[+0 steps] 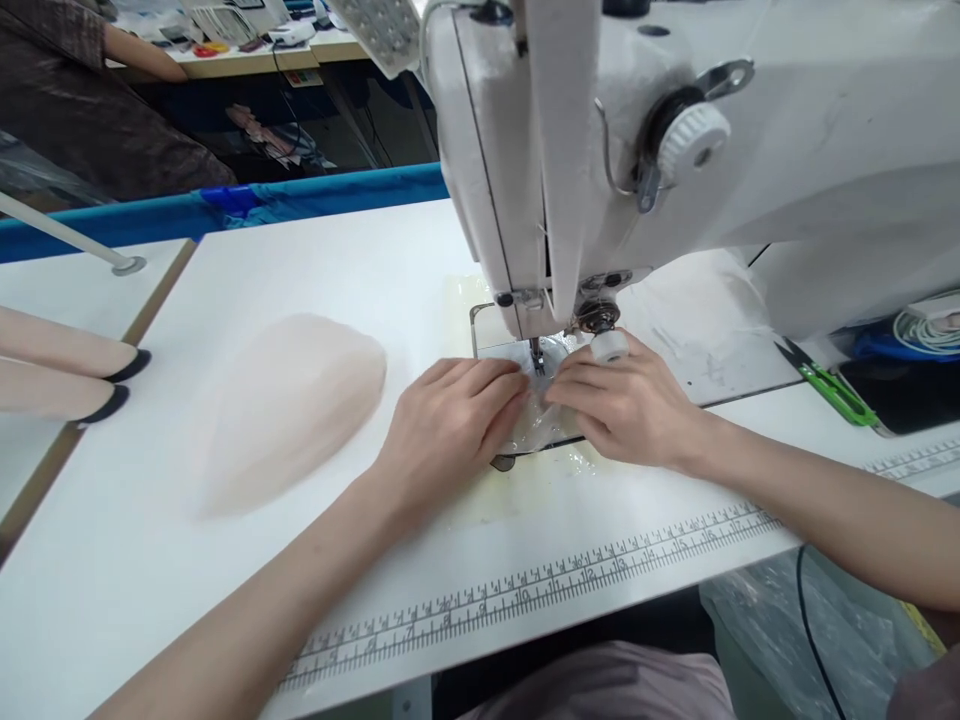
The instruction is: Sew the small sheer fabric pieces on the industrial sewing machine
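You have a thin, see-through piece of material (534, 430) lying under the presser foot (538, 362) of the white sewing machine (690, 170), with part of it hidden by your fingers. Your left hand (459, 408) rests just left of the foot, its fingers bent and close together over the material; your right hand (628, 402) is curled at the other side, fingertips near the foot and beside a small white round part (609, 346). I can't tell whether either hand is pinching the material or only pressing it down.

By my reading, you are at the lining-up or feeding step, guiding the material at the needle; whether the needle is down is too small to tell. The next move calls for light, even pressure from both hands, the layer smooth, and your fingertips clear of the foot. Sheer material like this could pucker or slide if one hand pulls harder.

On the desk (360, 560), a sheer beige fabric piece (300, 410) lies to your left, and the green thread snips (829, 388) lie to your right, well apart from your fingers.
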`<state>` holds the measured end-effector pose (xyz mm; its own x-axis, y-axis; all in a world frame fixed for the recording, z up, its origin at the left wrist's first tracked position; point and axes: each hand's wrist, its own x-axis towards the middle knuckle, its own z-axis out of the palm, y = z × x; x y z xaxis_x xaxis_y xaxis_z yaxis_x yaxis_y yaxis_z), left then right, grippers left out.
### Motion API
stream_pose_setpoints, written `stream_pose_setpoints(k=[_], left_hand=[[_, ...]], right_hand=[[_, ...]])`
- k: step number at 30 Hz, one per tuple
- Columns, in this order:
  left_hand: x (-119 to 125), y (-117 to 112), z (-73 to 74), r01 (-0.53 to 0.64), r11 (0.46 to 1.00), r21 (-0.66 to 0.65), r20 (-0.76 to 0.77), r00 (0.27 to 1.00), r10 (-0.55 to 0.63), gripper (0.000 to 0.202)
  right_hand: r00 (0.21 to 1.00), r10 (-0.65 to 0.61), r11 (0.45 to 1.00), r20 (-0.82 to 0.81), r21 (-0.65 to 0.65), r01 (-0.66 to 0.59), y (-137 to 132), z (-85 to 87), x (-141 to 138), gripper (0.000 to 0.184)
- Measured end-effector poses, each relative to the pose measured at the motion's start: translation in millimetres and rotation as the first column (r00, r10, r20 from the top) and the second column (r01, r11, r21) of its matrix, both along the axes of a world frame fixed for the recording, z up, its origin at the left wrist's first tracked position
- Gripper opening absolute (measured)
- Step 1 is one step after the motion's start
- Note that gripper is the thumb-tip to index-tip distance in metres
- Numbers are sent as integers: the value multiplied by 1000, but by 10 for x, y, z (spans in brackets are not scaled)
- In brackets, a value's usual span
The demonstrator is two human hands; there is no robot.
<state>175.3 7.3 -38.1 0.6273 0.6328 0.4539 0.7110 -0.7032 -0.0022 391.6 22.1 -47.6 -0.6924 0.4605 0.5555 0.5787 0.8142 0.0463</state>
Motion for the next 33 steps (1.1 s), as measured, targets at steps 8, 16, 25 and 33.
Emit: stream_pose_setpoints(k=[8, 16, 25, 33], left_hand=[[4, 34, -104, 56, 995, -86, 50, 997, -52, 23], [50, -23, -156, 62, 996, 63, -88, 995, -57, 30], [22, -35, -175, 62, 993, 104, -139, 989, -47, 35], [32, -42, -151, 61, 993, 98, -147, 988, -46, 35]], right_hand=[[993, -102, 995, 58, 23, 101, -45, 9, -19, 30], [984, -131, 991, 124, -24, 135, 3, -38, 14, 22], [981, -133, 989, 145, 88, 121, 25, -59, 25, 24], [982, -131, 988, 139, 97, 119, 22, -67, 16, 23]])
